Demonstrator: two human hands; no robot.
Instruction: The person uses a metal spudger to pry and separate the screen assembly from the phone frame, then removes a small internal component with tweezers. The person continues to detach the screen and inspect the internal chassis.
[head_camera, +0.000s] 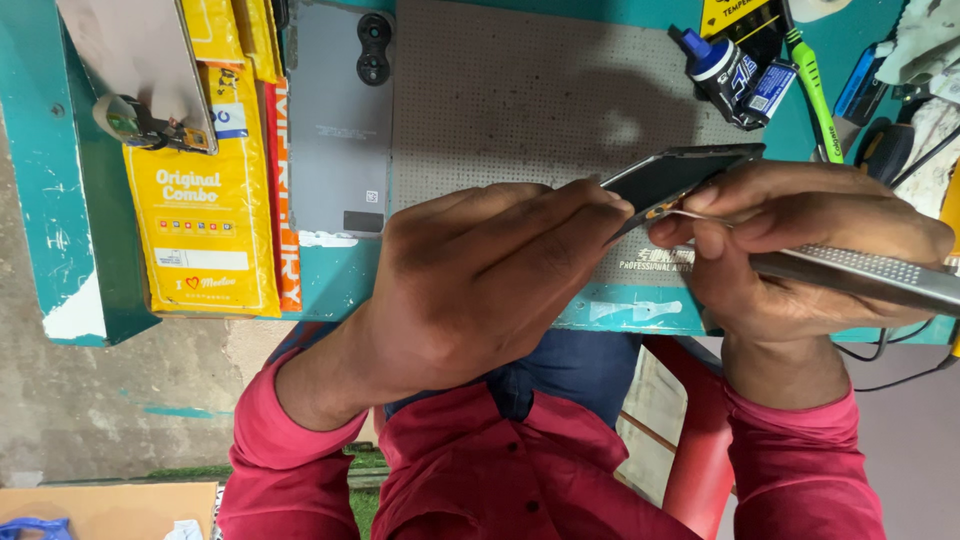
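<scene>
Left hand (480, 280) hiding phone (672, 175), tool (860, 272) tip obscured

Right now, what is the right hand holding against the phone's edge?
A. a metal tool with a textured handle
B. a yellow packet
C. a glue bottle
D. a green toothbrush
A: the right hand holds a metal tool whose tip meets the phone, which the left hand steadies.

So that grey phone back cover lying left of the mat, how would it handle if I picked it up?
The grey back cover looks like a thin flat shell, so probably light and slightly flexible. Its smooth matte face may be slippery, and lying flat on the bench it could be awkward to lift by an edge. It seems unlikely to roll.
</scene>
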